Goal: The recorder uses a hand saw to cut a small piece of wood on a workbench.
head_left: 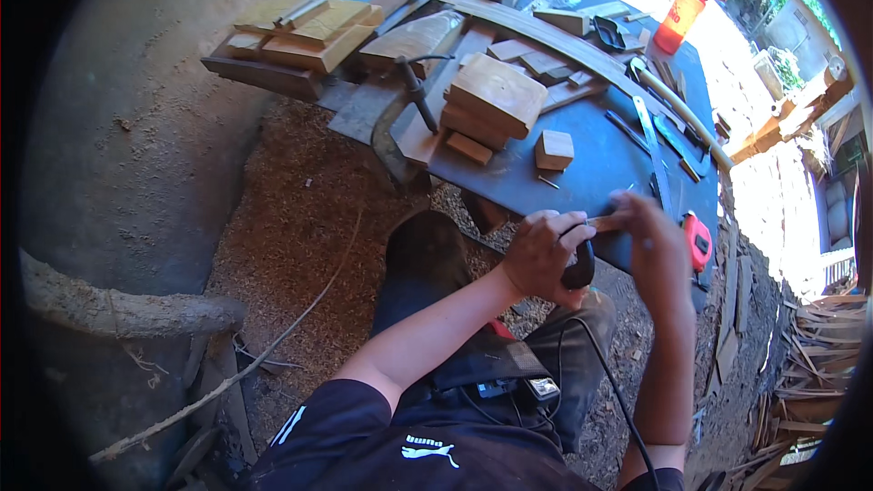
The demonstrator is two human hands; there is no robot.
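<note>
My left hand [547, 257] is closed near the front edge of the table, its fingers round a small brown piece that looks like wood [602, 223]. A black curved thing [579, 265] sits against this hand, and a black cable [611, 380] runs down from beside it; what the curved thing is, I cannot tell. My right hand [653, 241] is at the other end of the small piece, its fingers smeared by motion. Just beyond the hands, a small wooden block [554, 150] stands on the dark tabletop [509, 184]. A thin nail-like piece [548, 183] lies near it.
Stacked wooden blocks [496, 95] and a clamp [411, 95] occupy the table's left side. To the right lie a metal ruler [651, 150], a red tape measure [697, 241] and other tools. A red bottle [682, 16] stands at the back. Shavings [300, 218] cover the ground.
</note>
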